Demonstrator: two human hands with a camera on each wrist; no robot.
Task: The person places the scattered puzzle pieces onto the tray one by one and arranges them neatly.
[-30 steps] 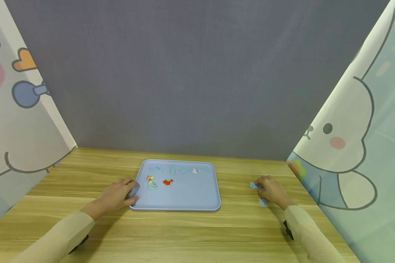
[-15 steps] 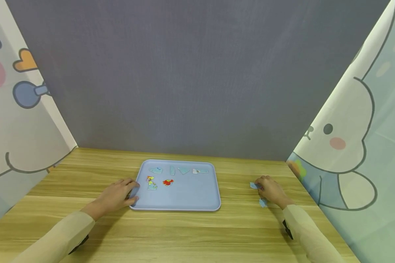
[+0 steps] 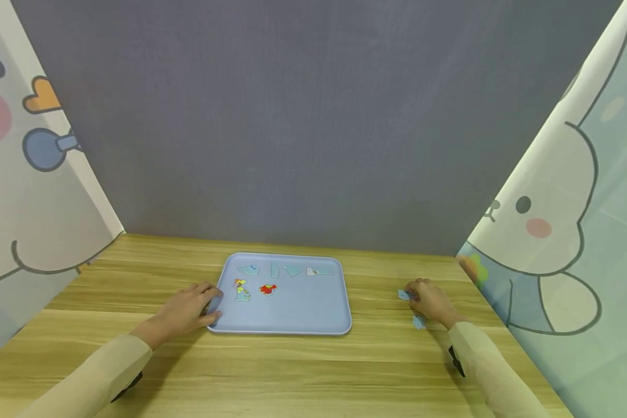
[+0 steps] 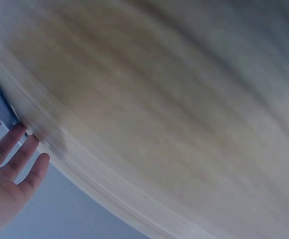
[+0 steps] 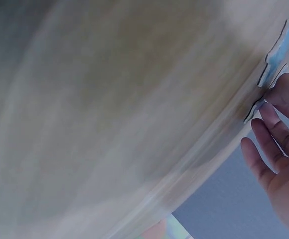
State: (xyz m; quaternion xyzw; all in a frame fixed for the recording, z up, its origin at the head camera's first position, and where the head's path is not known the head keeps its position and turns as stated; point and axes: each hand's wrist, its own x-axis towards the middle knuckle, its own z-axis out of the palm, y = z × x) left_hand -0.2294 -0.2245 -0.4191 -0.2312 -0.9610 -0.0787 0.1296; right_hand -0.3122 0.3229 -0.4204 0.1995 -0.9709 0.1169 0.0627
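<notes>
My left hand (image 3: 184,309) rests at the left side of a light blue tray (image 3: 303,316), index finger and thumb touching its rim. In the left wrist view, the fingers (image 4: 22,159) lie fairly straight at the tray's edge. To the right, on the table, my right hand (image 3: 431,301) pinches a light blue puzzle piece (image 5: 254,110) between thumb and fingertip. Another pale blue puzzle piece (image 5: 279,50) lies close by, near the thumb. In the head view, one piece (image 3: 404,295) shows left of the fingers and one (image 3: 419,322) below them. The hand partly covers them.
Several puzzle pieces lie apart in the tray: a red one (image 3: 267,289), a yellow and blue one (image 3: 242,290), and pale blue ones (image 3: 292,270) along the far side. A grey panel (image 3: 292,128) stands behind the wooden table (image 3: 292,371), with cartoon-printed cloths at both sides.
The head view has shifted very slightly. Both hands stay in place, and the tray with its pieces has not moved.
</notes>
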